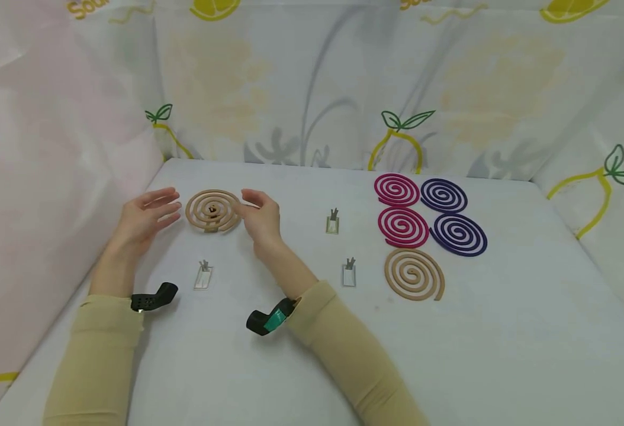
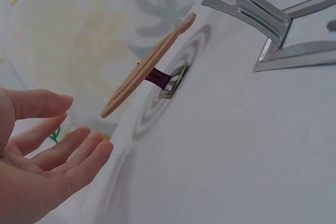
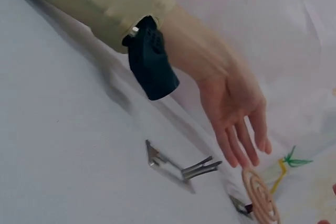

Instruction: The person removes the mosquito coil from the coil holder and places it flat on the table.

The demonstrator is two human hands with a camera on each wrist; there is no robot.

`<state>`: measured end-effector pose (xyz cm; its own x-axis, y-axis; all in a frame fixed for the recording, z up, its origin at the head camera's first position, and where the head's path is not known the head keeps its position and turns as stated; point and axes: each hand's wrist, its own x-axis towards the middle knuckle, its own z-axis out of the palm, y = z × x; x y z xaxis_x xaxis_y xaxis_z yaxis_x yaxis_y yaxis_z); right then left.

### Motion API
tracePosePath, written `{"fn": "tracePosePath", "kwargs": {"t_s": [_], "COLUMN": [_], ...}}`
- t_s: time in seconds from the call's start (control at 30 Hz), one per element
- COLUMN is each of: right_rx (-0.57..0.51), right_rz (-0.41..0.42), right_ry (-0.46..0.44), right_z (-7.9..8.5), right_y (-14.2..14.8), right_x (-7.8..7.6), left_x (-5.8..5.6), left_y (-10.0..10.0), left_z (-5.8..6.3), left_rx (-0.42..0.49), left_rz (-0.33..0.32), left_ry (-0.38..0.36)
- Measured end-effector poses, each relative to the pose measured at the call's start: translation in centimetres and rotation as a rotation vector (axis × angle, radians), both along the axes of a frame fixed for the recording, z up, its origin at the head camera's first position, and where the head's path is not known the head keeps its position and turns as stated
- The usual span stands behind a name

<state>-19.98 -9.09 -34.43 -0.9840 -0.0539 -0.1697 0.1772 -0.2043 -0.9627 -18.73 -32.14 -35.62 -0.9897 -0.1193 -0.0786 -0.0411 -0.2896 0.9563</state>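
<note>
A tan mosquito coil [image 1: 213, 210] sits raised on a small metal stand [image 2: 173, 85] at the back left; in the left wrist view it stands clear above the table. My left hand [image 1: 149, 219] is beside the coil's left edge, fingers loosely extended and apart from it. At the right edge is my right hand [image 1: 261, 222], its fingers slightly bent around nothing; the left wrist view shows a gap between its fingertips and the coil. Neither hand holds anything. In the right wrist view the left hand [image 3: 236, 108] appears just above the coil [image 3: 260, 195].
Three other metal stands with upright prongs lie on the table: front left [image 1: 203, 277], centre back [image 1: 333, 223] and centre front [image 1: 349, 274]. To the right lie two pink coils [image 1: 404, 227], two purple coils [image 1: 458, 234] and another tan coil [image 1: 414, 274]. A printed cloth encloses the table.
</note>
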Motion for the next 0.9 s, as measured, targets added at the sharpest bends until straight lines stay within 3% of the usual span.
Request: {"fn": "tracePosePath", "kwargs": {"t_s": [0.37,0.5,0.9], "right_rx": [0.033,-0.018,-0.148], "right_rz": [0.061,0.105,0.114], "right_ry": [-0.056,-0.085,-0.090], "right_z": [-2.3,-3.1,-3.9], "right_y": [-1.5,-1.6,-1.8], "right_x": [0.2,0.2,0.0], "left_x": [-0.5,-0.5,-1.0], "left_y": [0.1,0.2,0.6], "left_z": [-1.1,-1.3,-2.0], "left_rx": [0.062,0.023,-0.024], "left_rz": [-0.077,-0.068,-0.061], "left_ry": [-0.036,-0.070,-0.111]}}
